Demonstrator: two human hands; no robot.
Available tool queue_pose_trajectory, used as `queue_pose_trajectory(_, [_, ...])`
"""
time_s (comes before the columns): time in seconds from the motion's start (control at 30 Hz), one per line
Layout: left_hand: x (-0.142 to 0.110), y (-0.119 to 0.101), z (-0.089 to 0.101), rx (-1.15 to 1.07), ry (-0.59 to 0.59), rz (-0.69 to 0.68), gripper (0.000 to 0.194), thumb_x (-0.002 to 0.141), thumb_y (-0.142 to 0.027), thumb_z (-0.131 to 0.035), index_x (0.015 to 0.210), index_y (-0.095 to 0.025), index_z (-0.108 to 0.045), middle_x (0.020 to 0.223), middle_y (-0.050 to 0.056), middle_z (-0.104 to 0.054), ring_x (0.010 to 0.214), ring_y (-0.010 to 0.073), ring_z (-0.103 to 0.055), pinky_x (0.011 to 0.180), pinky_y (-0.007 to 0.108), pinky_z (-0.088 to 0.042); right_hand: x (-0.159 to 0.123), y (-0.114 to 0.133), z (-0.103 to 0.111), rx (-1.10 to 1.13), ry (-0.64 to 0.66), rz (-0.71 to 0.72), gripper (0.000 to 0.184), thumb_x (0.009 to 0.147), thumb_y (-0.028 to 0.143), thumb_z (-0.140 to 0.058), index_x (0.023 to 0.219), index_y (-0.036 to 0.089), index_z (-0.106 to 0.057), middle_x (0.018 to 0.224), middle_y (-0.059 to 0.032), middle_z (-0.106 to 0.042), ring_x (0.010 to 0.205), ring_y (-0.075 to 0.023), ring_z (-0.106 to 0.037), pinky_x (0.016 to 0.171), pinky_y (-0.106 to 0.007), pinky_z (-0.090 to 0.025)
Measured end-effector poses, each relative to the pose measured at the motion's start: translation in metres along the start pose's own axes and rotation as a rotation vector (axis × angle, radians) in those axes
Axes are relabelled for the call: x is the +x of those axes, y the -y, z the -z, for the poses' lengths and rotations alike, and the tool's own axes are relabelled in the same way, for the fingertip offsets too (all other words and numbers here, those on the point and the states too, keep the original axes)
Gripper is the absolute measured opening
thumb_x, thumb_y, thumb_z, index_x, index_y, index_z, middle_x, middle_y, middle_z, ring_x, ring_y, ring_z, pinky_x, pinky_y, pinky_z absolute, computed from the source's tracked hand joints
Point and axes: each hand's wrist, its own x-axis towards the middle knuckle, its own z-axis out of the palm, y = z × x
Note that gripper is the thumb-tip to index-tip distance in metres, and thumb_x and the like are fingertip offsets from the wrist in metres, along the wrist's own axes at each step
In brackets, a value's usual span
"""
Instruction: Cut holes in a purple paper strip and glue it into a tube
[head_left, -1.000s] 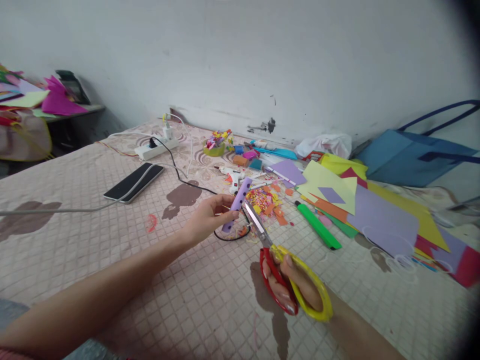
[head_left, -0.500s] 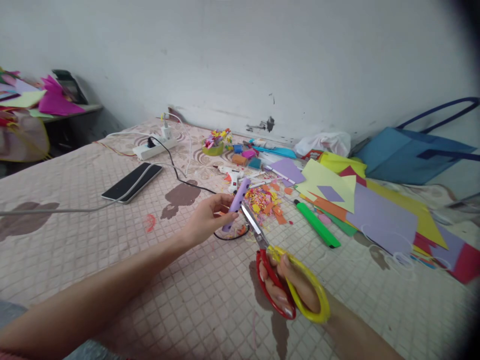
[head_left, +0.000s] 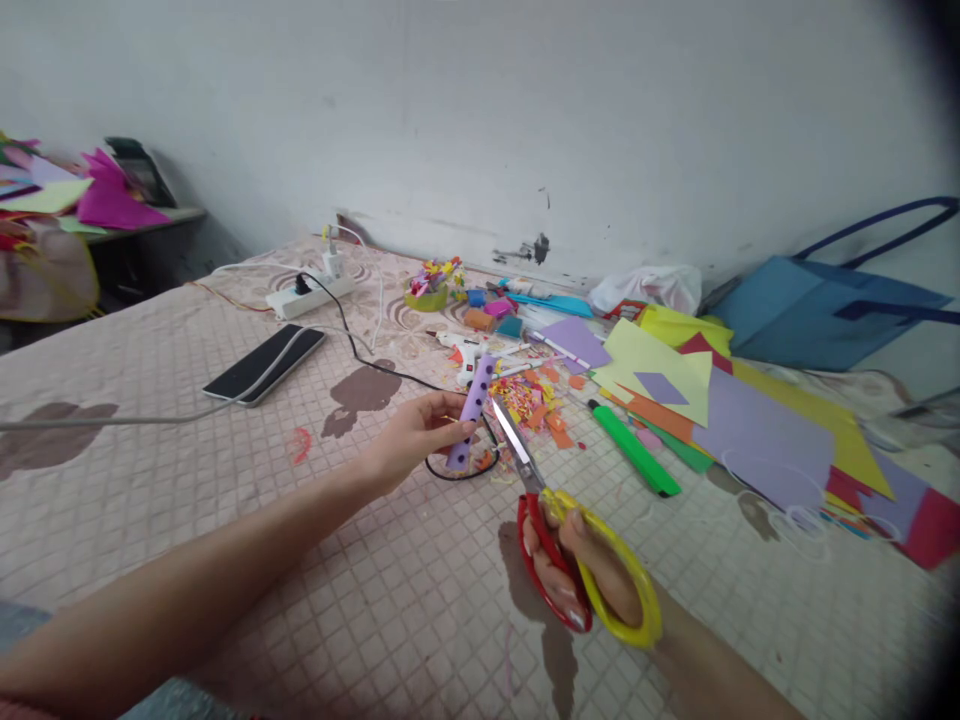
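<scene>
My left hand [head_left: 429, 437] pinches a folded strip of purple paper [head_left: 474, 400] between thumb and fingers, held up at a slant. A row of dark round spots runs along the strip; whether they are holes or marks I cannot tell. In my right hand [head_left: 577, 560] is a pair of scissors [head_left: 525, 465] with one red and one yellow handle, my fingers through the loops. The blades are together, and their tip points at the strip, a small gap away from it. Behind the strip lies a heap of tiny coloured paper scraps [head_left: 525, 400].
A white glue gun [head_left: 466, 352] lies behind the scraps. Right of them are a green cutter knife [head_left: 634, 448] and coloured paper sheets [head_left: 757, 420]. At left lie a phone-like black slab [head_left: 266, 365], cables and a power strip [head_left: 309, 295]. A blue bag [head_left: 817, 310] stands against the wall.
The scissors' tip has drawn slightly right, away from the purple strip. The strip has turned a little, so its row of dark spots shows more fully.
</scene>
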Motion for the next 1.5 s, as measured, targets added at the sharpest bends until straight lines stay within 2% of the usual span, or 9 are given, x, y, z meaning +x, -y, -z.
queue_pose_trajectory(0.2, [0.001, 0.001, 0.001, 0.023, 0.016, -0.021, 0.038, 0.074, -0.033, -0.075, 0.101, -0.013, -0.061, 0.093, 0.005, -0.066, 0.075, 0.0117, -0.061, 0.065, 0.022, -0.049, 0.000, 0.001, 0.001, 0.128, 0.093, -0.091, 0.059, 0.082, 0.073, -0.047, 0.079, 0.015, -0.056, 0.042, 0.0087, -0.042, 0.027, -0.0028, -0.032, 0.030, -0.012, -0.033])
queue_pose_trajectory(0.33, [0.002, 0.002, 0.000, 0.063, 0.009, -0.063, 0.036, 0.073, -0.031, -0.076, 0.100, -0.013, -0.060, 0.097, 0.005, -0.066, 0.080, 0.0136, -0.062, 0.069, 0.025, -0.050, -0.001, 0.000, -0.002, 0.189, 0.131, -0.103, 0.060, 0.082, 0.073, -0.047, 0.078, 0.014, -0.057, 0.042, 0.0079, -0.042, 0.027, -0.0028, -0.032, 0.029, -0.012, -0.033])
queue_pose_trajectory(0.63, [0.001, 0.002, 0.000, 0.136, -0.021, -0.121, 0.034, 0.075, -0.029, -0.074, 0.101, -0.013, -0.060, 0.100, 0.006, -0.066, 0.083, 0.0143, -0.063, 0.072, 0.026, -0.050, 0.000, -0.003, -0.004, 0.220, 0.126, -0.101, 0.056, 0.083, 0.071, -0.050, 0.078, 0.015, -0.057, 0.041, 0.0087, -0.041, 0.026, -0.0029, -0.030, 0.028, -0.012, -0.032])
queue_pose_trajectory(0.93, [0.002, 0.002, 0.000, 0.134, -0.023, -0.122, 0.033, 0.075, -0.028, -0.075, 0.101, -0.013, -0.060, 0.100, 0.005, -0.066, 0.083, 0.0126, -0.062, 0.073, 0.024, -0.049, -0.001, -0.006, -0.004, 0.198, 0.115, -0.105, 0.057, 0.082, 0.073, -0.048, 0.079, 0.016, -0.054, 0.040, 0.0098, -0.039, 0.025, -0.0033, -0.028, 0.027, -0.013, -0.030])
queue_pose_trajectory(1.03, [0.001, 0.002, -0.001, 0.103, -0.006, -0.108, 0.035, 0.074, -0.030, -0.076, 0.101, -0.013, -0.060, 0.099, 0.005, -0.065, 0.082, 0.0128, -0.062, 0.072, 0.025, -0.049, -0.001, -0.008, -0.003, 0.140, 0.095, -0.107, 0.058, 0.080, 0.075, -0.048, 0.078, 0.017, -0.051, 0.040, 0.0105, -0.039, 0.026, -0.0031, -0.027, 0.027, -0.013, -0.029])
queue_pose_trajectory(1.17, [0.000, 0.000, -0.003, 0.050, 0.023, -0.073, 0.037, 0.073, -0.032, -0.075, 0.101, -0.014, -0.059, 0.092, 0.004, -0.065, 0.077, 0.0124, -0.061, 0.066, 0.024, -0.049, -0.003, -0.008, -0.005, -0.019, -0.007, -0.057, 0.056, 0.081, 0.074, -0.047, 0.081, 0.018, -0.049, 0.042, 0.0105, -0.039, 0.027, -0.0028, -0.028, 0.027, -0.012, -0.027])
queue_pose_trajectory(1.5, [-0.002, -0.003, -0.004, -0.007, 0.041, 0.028, 0.036, 0.073, -0.034, -0.075, 0.101, -0.016, -0.060, 0.089, 0.003, -0.066, 0.073, 0.0118, -0.061, 0.062, 0.022, -0.046, -0.006, 0.007, -0.013, -0.332, -0.135, -0.086, 0.061, 0.075, 0.080, -0.047, 0.081, 0.019, -0.048, 0.044, 0.0098, -0.040, 0.029, -0.0033, -0.030, 0.029, -0.014, -0.026])
